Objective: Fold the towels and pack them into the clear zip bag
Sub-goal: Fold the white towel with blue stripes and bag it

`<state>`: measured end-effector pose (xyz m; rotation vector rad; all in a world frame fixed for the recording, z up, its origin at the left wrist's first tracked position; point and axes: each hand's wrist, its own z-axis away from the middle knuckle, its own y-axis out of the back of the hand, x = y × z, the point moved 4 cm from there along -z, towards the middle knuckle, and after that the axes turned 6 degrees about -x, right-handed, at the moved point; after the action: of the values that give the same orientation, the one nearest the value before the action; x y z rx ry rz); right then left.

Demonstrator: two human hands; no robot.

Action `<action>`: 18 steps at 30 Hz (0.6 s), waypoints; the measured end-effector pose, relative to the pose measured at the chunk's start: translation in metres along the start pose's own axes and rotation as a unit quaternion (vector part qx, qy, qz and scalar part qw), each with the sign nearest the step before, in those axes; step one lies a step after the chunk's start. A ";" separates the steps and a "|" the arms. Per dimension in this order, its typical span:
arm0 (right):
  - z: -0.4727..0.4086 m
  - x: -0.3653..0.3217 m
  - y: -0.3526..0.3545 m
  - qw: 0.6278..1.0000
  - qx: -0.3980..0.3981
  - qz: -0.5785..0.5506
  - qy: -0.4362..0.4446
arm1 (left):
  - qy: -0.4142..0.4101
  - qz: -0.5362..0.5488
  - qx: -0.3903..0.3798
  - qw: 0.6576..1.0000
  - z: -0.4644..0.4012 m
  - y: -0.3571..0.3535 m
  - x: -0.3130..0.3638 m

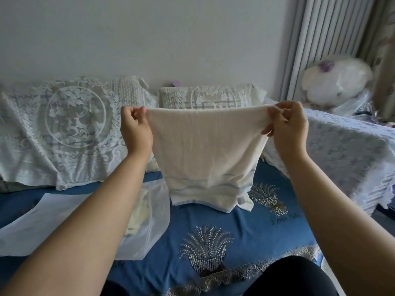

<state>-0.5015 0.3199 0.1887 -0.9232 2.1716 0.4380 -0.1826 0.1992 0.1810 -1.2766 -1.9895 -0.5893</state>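
A cream towel (205,150) hangs in the middle of the frame, held up in the air by its two top corners. The left hand (135,130) pinches the upper left corner between thumb and curled fingers; the right hand (287,127) pinches the upper right corner the same way. The top edge runs almost level from left to right, sagging a little in the centre. The towel looks doubled over, and its long axis runs top to bottom: it narrows downward, and the lower edge, with pale blue stripes across it, points down and touches the blue bedspread (245,238). A small tag shows at the lower right corner.

At the lower left of the frame, partly behind the left forearm, the clear zip bag (154,212) lies flat on the bedspread with pale folded cloth inside. Lace-covered pillows (70,127) lean against the wall in the upper left and upper centre.
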 end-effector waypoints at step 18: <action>-0.039 0.107 -0.041 0.955 -0.088 -0.034 -0.280 | 0.289 0.168 -0.147 0.931 -0.003 -0.051 -0.090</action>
<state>-0.5426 0.2191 0.1355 -0.8379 1.5977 0.7677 -0.2031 0.1225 0.1154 -1.3779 -1.1988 -0.9837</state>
